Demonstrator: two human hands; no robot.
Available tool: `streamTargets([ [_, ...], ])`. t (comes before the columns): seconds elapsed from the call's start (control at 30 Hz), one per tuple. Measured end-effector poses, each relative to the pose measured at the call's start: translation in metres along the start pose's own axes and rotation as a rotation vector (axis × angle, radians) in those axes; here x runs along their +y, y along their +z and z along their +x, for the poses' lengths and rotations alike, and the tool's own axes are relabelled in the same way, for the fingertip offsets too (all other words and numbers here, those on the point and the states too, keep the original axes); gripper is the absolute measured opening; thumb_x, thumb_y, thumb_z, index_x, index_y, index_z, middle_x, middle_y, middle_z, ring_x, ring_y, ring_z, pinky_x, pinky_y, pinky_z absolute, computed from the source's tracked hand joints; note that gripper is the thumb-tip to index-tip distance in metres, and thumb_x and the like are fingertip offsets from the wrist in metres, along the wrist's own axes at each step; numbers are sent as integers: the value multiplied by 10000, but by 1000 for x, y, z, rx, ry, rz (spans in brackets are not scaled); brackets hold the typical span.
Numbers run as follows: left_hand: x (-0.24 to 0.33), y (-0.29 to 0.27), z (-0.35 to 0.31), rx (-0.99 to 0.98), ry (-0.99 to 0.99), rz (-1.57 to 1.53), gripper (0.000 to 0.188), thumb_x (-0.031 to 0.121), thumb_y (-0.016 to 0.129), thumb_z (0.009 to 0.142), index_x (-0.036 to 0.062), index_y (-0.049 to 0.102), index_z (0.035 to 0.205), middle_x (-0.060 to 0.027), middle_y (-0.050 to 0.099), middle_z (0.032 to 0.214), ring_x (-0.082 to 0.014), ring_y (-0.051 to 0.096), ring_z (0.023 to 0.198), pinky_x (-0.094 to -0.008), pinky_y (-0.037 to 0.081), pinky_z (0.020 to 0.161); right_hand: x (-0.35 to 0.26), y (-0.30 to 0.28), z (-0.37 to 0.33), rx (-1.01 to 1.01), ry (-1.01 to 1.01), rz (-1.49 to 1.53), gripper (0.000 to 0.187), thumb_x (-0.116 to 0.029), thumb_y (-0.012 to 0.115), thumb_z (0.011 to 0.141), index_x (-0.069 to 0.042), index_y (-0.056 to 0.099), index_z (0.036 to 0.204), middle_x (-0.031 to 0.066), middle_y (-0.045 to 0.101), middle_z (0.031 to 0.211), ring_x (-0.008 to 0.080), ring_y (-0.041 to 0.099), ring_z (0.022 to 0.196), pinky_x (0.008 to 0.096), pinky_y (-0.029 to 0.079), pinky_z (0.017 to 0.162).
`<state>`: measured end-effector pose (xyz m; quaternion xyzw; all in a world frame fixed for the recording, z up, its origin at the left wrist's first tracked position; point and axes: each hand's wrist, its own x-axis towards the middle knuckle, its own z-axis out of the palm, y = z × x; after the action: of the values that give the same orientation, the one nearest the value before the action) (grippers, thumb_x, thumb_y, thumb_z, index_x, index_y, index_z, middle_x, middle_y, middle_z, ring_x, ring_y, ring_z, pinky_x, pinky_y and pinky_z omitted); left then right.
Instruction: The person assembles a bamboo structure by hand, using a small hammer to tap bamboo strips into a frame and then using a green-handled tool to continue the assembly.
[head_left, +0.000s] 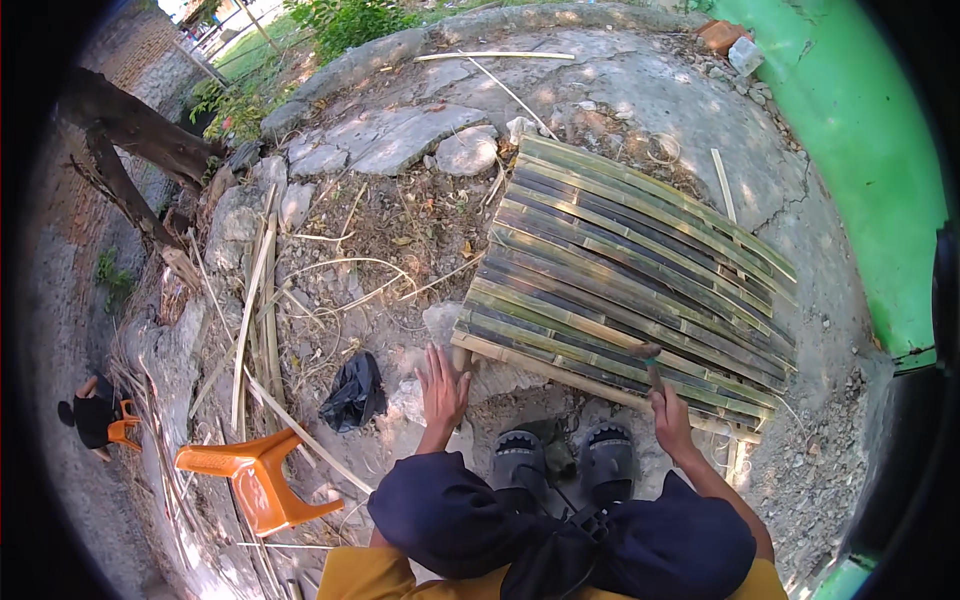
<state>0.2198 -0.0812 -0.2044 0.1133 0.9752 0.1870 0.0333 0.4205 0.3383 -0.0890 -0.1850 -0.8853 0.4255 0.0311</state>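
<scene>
A slatted panel of split bamboo (pixel 610 270) lies before me, its green and dark strips running side by side. My right hand (pixel 671 418) is closed around the handle of a hammer (pixel 648 358), whose head is over the panel's near strips. Beside the panel's near left corner is my left hand (pixel 442 391), its fingers stretched out and holding nothing that I can see. The thumb side is close to the end of a bamboo pole (pixel 461 360) under the corner; whether they touch, I cannot tell.
A tipped orange plastic stool (pixel 262 478) and a black plastic bag (pixel 353 392) are at left, near loose bamboo strips (pixel 254 310). Broken concrete slabs (pixel 400 145) lie beyond. A green wall (pixel 850 150) borders the right. Another person (pixel 88 412) is at far left.
</scene>
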Motion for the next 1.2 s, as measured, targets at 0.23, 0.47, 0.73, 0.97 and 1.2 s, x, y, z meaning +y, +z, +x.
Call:
streamTargets([
  [0.23, -12, 20, -7, 48, -12, 55, 748, 386, 498, 1075, -39, 247, 1637, -252, 211, 1724, -402, 165, 1617, -641, 99, 1283, -130, 63, 146, -509, -444, -27, 227, -205, 492, 1090, 3, 526, 1172, 290, 643, 798, 524, 631, 791, 588, 448, 716],
  [0.47, -7, 26, -2, 64, -42, 54, 730, 418, 467, 1078, -21, 289, 1635, -211, 214, 1740, -354, 194, 1620, -615, 104, 1293, -155, 190, 161, -394, -341, -44, 224, -225, 485, 1100, -1, 479, 1109, 297, 642, 746, 542, 638, 734, 647, 432, 638],
  [0.73, -9, 29, -3, 33, -61, 25, 724, 409, 464, 1079, -14, 286, 1639, -204, 210, 1743, -347, 202, 1619, -617, 94, 1295, -144, 239, 143, -415, -348, -316, 206, -218, 490, 1097, -15, 454, 1088, 310, 660, 747, 543, 657, 712, 635, 486, 626],
  [0.97, -7, 21, -1, 34, -65, 1, 698, 383, 452, 1086, -9, 289, 1640, -202, 203, 1745, -341, 210, 1617, -635, 97, 1287, -171, 232, 144, -221, -398, -197, 254, -257, 523, 1090, -9, 471, 1115, 319, 669, 746, 533, 679, 735, 638, 518, 632],
  [1.2, -8, 25, -3, 8, -73, -9, 713, 383, 460, 1080, -3, 271, 1648, -199, 190, 1749, -346, 199, 1620, -640, 95, 1286, -133, 261, 145, -337, -276, -444, 313, -309, 497, 1097, 1, 487, 1139, 339, 673, 771, 536, 689, 789, 649, 521, 673],
])
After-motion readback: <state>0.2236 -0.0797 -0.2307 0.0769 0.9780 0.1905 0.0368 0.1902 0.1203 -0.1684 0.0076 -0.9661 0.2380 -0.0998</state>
